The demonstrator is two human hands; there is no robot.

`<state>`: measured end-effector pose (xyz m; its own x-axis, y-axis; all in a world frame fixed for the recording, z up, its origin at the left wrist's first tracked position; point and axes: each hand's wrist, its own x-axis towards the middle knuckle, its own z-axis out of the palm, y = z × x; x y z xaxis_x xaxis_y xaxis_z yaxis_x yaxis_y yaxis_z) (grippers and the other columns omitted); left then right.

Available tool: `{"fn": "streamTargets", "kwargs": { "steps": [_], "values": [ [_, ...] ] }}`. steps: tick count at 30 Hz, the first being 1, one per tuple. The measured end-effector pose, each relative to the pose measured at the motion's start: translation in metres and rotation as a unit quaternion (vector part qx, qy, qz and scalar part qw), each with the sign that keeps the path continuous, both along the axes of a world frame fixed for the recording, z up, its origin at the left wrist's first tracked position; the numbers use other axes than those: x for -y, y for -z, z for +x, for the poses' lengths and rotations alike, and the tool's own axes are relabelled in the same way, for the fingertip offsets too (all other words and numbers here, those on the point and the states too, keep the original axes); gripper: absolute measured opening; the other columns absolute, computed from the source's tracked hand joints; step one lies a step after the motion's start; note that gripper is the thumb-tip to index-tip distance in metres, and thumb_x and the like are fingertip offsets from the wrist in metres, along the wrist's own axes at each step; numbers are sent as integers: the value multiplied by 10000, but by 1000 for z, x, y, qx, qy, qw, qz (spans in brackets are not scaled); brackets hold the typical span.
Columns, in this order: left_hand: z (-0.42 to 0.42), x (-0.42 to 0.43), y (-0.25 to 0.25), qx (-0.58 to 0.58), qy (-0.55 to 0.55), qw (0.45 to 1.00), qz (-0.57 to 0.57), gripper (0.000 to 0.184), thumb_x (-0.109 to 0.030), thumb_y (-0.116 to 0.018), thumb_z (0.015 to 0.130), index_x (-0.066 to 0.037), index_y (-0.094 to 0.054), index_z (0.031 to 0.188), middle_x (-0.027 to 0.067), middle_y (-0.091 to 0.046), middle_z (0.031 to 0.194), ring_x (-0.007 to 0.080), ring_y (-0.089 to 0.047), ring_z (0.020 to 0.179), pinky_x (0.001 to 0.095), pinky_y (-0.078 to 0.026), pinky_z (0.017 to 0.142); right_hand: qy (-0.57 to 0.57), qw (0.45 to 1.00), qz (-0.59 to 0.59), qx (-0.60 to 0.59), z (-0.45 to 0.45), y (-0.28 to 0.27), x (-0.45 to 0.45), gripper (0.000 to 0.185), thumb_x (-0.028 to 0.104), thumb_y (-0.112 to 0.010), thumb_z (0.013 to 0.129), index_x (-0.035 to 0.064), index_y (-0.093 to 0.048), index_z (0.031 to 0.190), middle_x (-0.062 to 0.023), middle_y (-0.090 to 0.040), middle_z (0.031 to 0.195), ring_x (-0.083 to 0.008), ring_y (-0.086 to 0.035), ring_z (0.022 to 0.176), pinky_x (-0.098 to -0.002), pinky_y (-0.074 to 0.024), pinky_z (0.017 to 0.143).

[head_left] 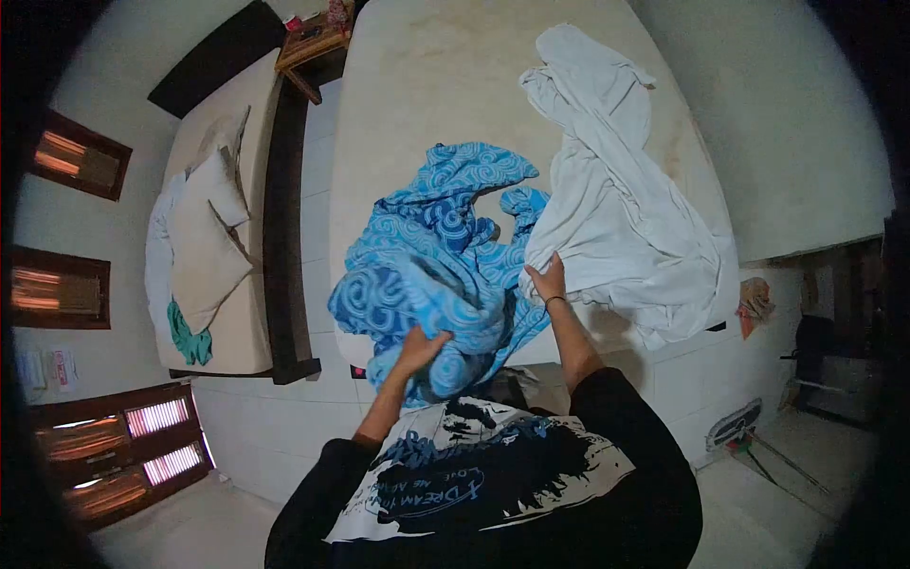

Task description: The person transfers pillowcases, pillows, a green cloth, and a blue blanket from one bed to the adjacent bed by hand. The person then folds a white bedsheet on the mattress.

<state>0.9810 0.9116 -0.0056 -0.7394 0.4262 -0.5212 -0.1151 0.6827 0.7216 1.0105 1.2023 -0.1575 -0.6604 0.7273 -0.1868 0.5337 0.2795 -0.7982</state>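
Observation:
A crumpled blue swirl-patterned cloth (408,228) lies over the front of the large bed (408,76). My left hand (420,349) is closed on a fold of it near the bed's front edge. To the right, a bunched white sheet (626,209) stretches from the back of the mattress toward the front. My right hand (547,280) grips the lower left edge of this sheet, where it meets the blue cloth. The fingertips of both hands are partly hidden in fabric.
On the left stands a smaller bed (227,322) with pillows (204,261) and a green cloth (188,337). A wooden table (313,47) is between the beds at the back. A mop-like tool (735,424) rests on the floor at right.

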Motion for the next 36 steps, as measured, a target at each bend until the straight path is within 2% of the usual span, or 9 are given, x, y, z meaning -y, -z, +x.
{"fn": "streamTargets", "kwargs": {
  "steps": [9, 13, 16, 18, 20, 25, 27, 33, 36],
  "values": [
    [-9, -38, 109, 28, 67, 987, -145, 653, -502, -594, 641, -46, -484, 1096, 197, -541, 1044, 355, -515, 956, 414, -405, 803, -82, 981, 63, 163, -8, 15, -23, 489, 184, -625, 637, 1, -479, 1067, -191, -503, 1073, -324, -475, 988, -370, -390, 849],
    [-7, -41, 106, 17, 62, 983, -170, 669, -514, -586, 641, -22, -482, 1081, 213, -545, 1022, 363, -521, 937, 421, -403, 805, -34, 994, 93, -38, 21, 37, -82, 219, 135, -572, 628, 26, -615, 814, -164, -593, 853, -323, -553, 799, -382, -440, 728],
    [-4, -30, 113, 3, 47, 990, -131, 681, -528, -575, 643, -7, -484, 1071, 226, -543, 1016, 366, -520, 933, 424, -404, 801, -67, 922, 380, 8, 82, 68, -170, 216, 187, -576, 690, 34, -592, 842, -157, -591, 807, -312, -552, 777, -392, -438, 711],
    [-6, -30, 119, 35, 72, 984, -162, 666, -525, -572, 647, -13, -489, 1066, 224, -547, 1006, 364, -523, 927, 424, -406, 787, -54, 927, 276, 249, 128, 64, -256, 215, 214, -484, 766, 38, -577, 846, -146, -573, 832, -282, -535, 831, -365, -429, 743],
    [-3, -42, 89, 34, 63, 985, -158, 650, -522, -569, 650, -20, -499, 1056, 216, -552, 999, 360, -525, 923, 422, -408, 780, 71, 885, 429, 169, 197, 90, -339, 230, 206, -424, 788, 47, -579, 846, -124, -576, 882, -259, -528, 867, -358, -426, 754],
    [0, -32, 101, 33, 41, 993, -107, 611, -523, -560, 656, -41, -528, 1030, 189, -565, 989, 355, -527, 923, 421, -405, 777, 469, 826, 167, 265, 220, -53, -381, 318, 249, -451, 739, 52, -594, 943, -150, -586, 936, -281, -562, 790, -362, -442, 688],
    [2, -35, 93, 5, 47, 991, -123, 595, -525, -558, 656, -44, -543, 1007, 177, -576, 971, 360, -537, 894, 418, -411, 761, 548, 830, 100, -12, 203, -75, -363, 321, 210, -476, 725, 40, -580, 977, -159, -578, 918, -291, -552, 809, -366, -436, 711],
    [2, -20, 120, 14, 28, 988, -151, 603, -523, -566, 654, -26, -542, 994, 185, -579, 949, 358, -543, 870, 396, -410, 767, 321, 823, 467, 39, 98, -41, -260, 567, 264, -607, 728, -37, -392, 1158, -209, -392, 1170, -342, -302, 1149, -406, -226, 982],
    [1, -39, 74, 71, 30, 991, -106, 628, -534, -573, 655, 9, -537, 967, 205, -558, 977, 356, -530, 891, 395, -401, 775, -27, 951, 296, -88, 60, 27, -211, 671, 356, -596, 735, 5, -329, 1242, -197, -294, 1300, -334, -198, 1240, -420, -210, 1002]
  ]
}}
